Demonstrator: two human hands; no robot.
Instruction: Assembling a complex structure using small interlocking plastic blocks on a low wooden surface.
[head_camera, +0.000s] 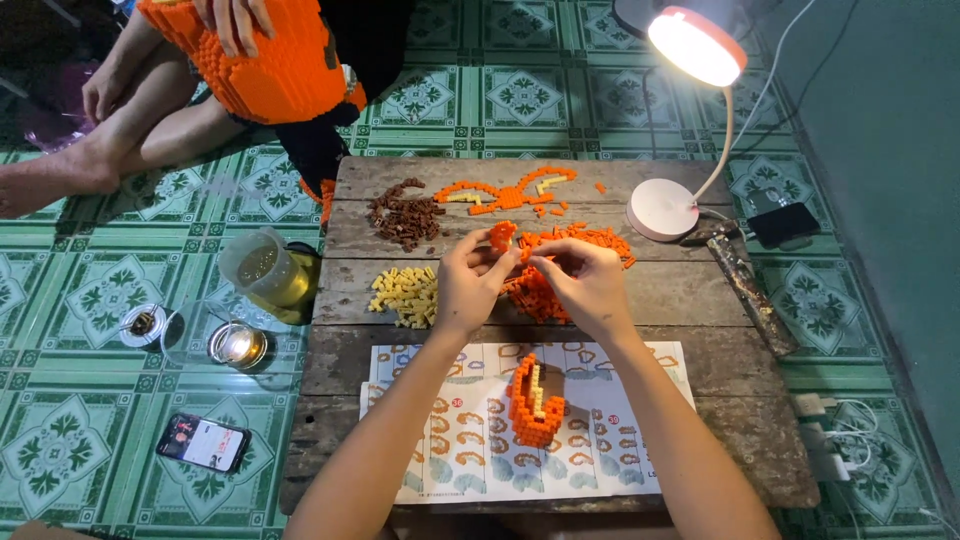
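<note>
My left hand (468, 283) pinches a small cluster of orange bricks (502, 236) above a low wooden table (700, 300). My right hand (580, 283) is beside it, fingertips closed on tiny orange pieces over the loose orange brick pile (590, 240). A partly built orange and cream brick shape (533, 402) stands on the printed instruction sheet (470, 450) near me. Piles of yellow bricks (405, 295) and brown bricks (405, 215) lie to the left. Flat orange and cream pieces (505, 193) are laid out at the far side.
A lit white desk lamp (690, 50) stands at the table's right, near a dark device (785, 222). On the green tiled floor are a plastic jug (260, 268), a glass (238, 343) and a phone (203, 442). Another person sits opposite holding a large orange brick model (265, 65).
</note>
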